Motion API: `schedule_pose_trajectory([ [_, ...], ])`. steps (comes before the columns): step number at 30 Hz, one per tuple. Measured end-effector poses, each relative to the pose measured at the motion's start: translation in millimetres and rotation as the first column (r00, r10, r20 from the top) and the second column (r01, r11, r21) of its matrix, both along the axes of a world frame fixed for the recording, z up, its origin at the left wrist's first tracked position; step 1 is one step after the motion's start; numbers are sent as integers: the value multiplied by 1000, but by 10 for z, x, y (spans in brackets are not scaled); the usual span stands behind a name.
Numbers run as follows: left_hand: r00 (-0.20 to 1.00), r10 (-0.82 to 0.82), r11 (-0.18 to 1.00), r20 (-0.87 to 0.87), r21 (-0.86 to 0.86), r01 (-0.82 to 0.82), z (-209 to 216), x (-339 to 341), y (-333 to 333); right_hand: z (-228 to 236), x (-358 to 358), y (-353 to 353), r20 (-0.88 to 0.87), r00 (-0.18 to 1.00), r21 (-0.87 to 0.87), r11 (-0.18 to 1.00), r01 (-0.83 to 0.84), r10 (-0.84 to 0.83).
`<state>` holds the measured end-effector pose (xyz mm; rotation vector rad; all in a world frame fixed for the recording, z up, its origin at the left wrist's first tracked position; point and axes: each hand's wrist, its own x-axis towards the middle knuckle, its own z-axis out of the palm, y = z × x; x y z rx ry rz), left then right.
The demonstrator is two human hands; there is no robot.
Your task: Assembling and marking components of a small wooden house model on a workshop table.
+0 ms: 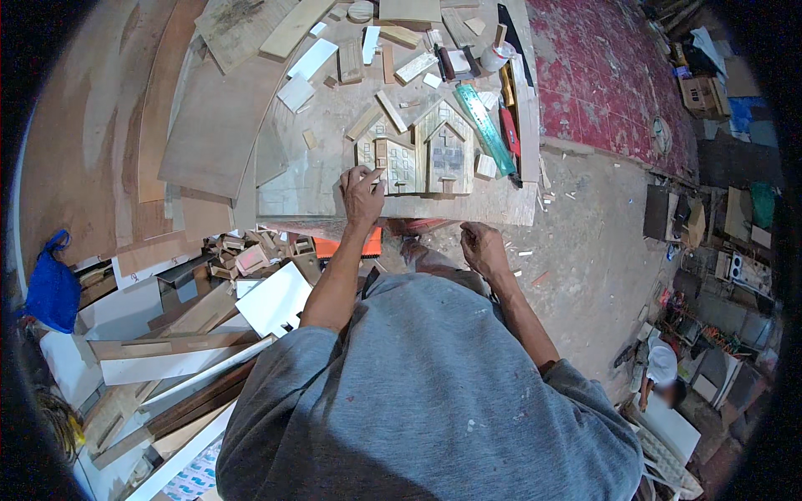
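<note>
Two small wooden house shapes stand side by side near the front edge of the worktable [305, 196]. The left wooden house [401, 167] has pencilled windows and strips along its roof; the right wooden house [449, 154] has a darker patch of drawn windows. My left hand [362, 197] is at the lower left corner of the left house, fingers curled and pinched against its edge. Just off the table's front edge, my right hand [484, 249] hangs closed, and whatever it may hold is hidden. A loose wood strip [391, 112] lies by the left roof.
Right of the houses are a green ruler [486, 129], a red-handled tool [510, 129] and a white cup [497, 56]. Offcuts and plywood sheets [209, 125] cover the table's left and back. Scrap boards [180, 346] pile at lower left. Another person [662, 367] is at far right.
</note>
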<state>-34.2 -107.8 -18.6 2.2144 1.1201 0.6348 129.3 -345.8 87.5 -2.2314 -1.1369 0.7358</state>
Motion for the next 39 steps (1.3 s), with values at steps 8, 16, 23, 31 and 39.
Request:
schedule_pose_trajectory([
  [8, 1000, 18, 1000, 10, -10, -18, 10, 20, -1, 15, -2, 94, -6, 1000, 16, 1000, -23, 23],
  [16, 999, 31, 999, 10, -14, -31, 17, 30, -3, -48, -77, 568, -154, 987, 144, 988, 63, -40],
  [23, 998, 53, 999, 20, 10, -54, 53, 44, -12, -437, -241, 1108, -278, 959, 236, 965, 116, -47],
  [31, 999, 53, 998, 1, -46, -52, 84, 51, -18, -729, -331, 1370, -236, 970, 305, 952, 15, 60],
  [39, 998, 60, 997, 6, -47, -59, 112, 54, -26, -770, -352, 1387, -249, 968, 322, 946, 41, 42],
])
